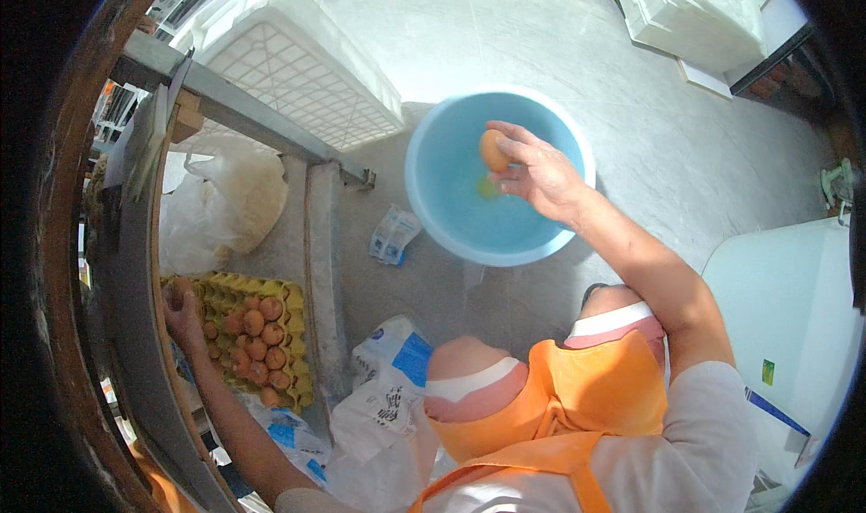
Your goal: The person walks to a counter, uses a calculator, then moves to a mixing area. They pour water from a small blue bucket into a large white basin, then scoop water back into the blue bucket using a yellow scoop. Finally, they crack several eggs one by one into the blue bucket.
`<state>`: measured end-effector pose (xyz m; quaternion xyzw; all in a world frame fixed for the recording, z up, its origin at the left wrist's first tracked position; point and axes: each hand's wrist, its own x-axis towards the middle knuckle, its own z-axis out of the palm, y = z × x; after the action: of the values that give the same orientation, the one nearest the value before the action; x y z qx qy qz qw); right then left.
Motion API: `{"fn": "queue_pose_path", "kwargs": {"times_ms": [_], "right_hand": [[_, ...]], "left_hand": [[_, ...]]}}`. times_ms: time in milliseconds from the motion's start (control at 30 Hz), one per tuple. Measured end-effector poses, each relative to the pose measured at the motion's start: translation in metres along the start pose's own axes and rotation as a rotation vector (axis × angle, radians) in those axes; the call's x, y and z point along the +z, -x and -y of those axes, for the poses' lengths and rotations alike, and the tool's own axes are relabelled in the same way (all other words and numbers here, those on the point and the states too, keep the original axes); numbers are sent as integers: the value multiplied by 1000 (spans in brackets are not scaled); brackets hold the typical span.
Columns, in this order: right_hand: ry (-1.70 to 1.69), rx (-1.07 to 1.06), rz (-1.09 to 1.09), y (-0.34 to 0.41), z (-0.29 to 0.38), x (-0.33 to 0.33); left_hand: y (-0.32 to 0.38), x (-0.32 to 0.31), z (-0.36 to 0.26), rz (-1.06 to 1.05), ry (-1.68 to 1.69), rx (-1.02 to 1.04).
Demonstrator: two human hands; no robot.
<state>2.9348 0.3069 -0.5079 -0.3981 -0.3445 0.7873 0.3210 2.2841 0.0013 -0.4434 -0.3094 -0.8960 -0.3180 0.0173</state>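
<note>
My right hand [534,175] holds a whole brown egg [495,150] between thumb and fingers above a large round blue plastic basin [440,232]. A yellowish patch, seemingly egg, shows on the bottom of the basin. At the far left, my left hand [183,313] is at the edge of a yellow egg tray [296,351], its fingers around what looks like another brown egg [180,294]. Several brown eggs, or shells of them, lie heaped in the tray [254,324]; at this size I cannot tell which are cracked.
A metal shelf frame [250,111] crosses the left side, with a white plastic crate [318,73] beyond it. A filled clear bag [250,195] lies behind the tray. Printed bags [379,411] and a crumpled packet [394,234] lie nearby. White containers [697,19] stand upper right.
</note>
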Motion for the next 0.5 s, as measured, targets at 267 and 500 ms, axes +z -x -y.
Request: {"fn": "queue_pose_path", "kwargs": {"times_ms": [267,500], "right_hand": [[405,-193,177,10,1,22],[673,-866,16,34,11,12]], "left_hand": [[176,124,-265,664,931,-148],[255,218,-374,951,1295,-400]]}}
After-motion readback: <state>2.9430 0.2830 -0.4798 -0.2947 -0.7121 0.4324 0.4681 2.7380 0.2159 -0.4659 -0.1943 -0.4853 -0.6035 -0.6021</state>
